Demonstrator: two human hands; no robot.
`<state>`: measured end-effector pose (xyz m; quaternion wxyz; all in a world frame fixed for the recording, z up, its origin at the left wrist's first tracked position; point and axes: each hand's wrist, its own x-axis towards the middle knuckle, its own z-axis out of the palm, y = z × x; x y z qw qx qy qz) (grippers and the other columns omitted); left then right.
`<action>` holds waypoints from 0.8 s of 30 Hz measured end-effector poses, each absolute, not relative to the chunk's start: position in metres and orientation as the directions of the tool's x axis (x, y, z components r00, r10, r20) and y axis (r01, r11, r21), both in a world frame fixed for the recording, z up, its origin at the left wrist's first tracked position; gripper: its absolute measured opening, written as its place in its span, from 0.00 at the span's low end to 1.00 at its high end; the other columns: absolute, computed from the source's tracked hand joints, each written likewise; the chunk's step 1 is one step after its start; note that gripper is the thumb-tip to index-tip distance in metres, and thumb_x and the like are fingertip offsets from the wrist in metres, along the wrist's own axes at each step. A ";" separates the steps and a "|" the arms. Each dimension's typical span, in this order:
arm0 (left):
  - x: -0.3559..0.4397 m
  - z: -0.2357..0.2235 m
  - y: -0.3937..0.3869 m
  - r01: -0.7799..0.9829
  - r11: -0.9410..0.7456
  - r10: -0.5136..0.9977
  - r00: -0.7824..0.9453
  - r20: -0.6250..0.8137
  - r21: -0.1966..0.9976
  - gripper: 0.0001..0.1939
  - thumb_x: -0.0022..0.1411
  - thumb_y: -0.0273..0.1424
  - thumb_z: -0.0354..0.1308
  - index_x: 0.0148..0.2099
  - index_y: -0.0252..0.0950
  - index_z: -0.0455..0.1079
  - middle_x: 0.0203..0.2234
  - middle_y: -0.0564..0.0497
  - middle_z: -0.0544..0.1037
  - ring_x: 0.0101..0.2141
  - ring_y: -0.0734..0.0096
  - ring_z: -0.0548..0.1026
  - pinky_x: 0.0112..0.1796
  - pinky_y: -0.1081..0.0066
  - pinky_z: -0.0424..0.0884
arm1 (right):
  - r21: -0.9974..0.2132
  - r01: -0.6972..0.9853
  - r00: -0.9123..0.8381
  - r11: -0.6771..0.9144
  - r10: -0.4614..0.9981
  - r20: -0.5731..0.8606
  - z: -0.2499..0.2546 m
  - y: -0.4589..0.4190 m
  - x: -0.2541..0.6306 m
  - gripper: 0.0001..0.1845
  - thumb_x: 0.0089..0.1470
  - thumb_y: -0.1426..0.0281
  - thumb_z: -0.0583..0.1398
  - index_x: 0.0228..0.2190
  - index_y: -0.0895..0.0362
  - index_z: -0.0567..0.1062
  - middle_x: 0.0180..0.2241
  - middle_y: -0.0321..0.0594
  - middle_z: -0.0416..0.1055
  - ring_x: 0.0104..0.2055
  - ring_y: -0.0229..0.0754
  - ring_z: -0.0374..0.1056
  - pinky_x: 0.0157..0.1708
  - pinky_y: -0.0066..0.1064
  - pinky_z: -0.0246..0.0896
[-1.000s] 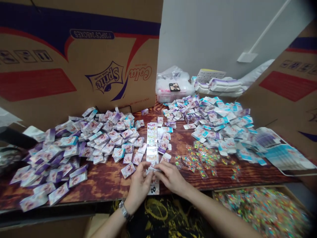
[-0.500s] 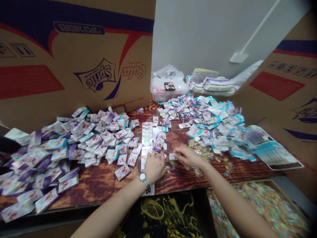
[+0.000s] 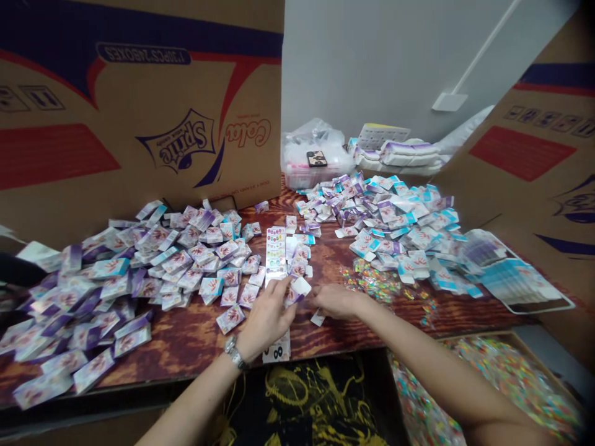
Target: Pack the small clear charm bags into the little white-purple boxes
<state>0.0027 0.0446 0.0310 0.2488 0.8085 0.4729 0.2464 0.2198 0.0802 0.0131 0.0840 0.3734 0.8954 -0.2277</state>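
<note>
The left hand gripped a small box, its flap toward two o'clock. The box lay at nine o'clock from the right hand, whose grip I couldn't tell.

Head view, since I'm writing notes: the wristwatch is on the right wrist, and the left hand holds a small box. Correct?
Not quite: the head view shows the wristwatch on the left wrist. The left hand does hold a small box.
</note>
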 end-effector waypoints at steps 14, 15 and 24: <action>-0.040 0.008 0.016 0.603 -0.339 0.930 0.332 0.160 0.722 0.24 0.61 0.30 0.50 0.59 0.36 0.54 0.51 0.39 0.66 0.52 0.57 0.65 0.50 0.55 0.64 | -0.413 0.656 -0.735 0.631 0.658 -0.162 0.048 0.072 0.212 0.04 0.53 0.72 0.57 0.33 0.56 0.72 0.30 0.37 0.71 0.32 0.38 0.67 0.32 0.28 0.61; -0.040 0.010 0.015 0.602 -0.352 0.923 0.350 0.159 0.717 0.24 0.61 0.29 0.50 0.59 0.36 0.54 0.51 0.40 0.65 0.52 0.58 0.65 0.50 0.56 0.64 | -0.434 0.645 -0.711 0.629 0.702 -0.039 0.054 0.068 0.210 0.05 0.55 0.72 0.56 0.36 0.57 0.71 0.32 0.39 0.71 0.34 0.38 0.67 0.34 0.29 0.61; -0.036 0.020 0.008 0.587 -0.427 0.872 0.468 0.142 0.688 0.24 0.63 0.25 0.44 0.62 0.35 0.50 0.52 0.40 0.62 0.53 0.62 0.63 0.53 0.59 0.63 | 0.007 0.491 -0.791 0.871 0.443 0.422 0.058 0.045 0.183 0.11 0.60 0.75 0.51 0.39 0.57 0.72 0.34 0.42 0.73 0.36 0.40 0.65 0.34 0.32 0.61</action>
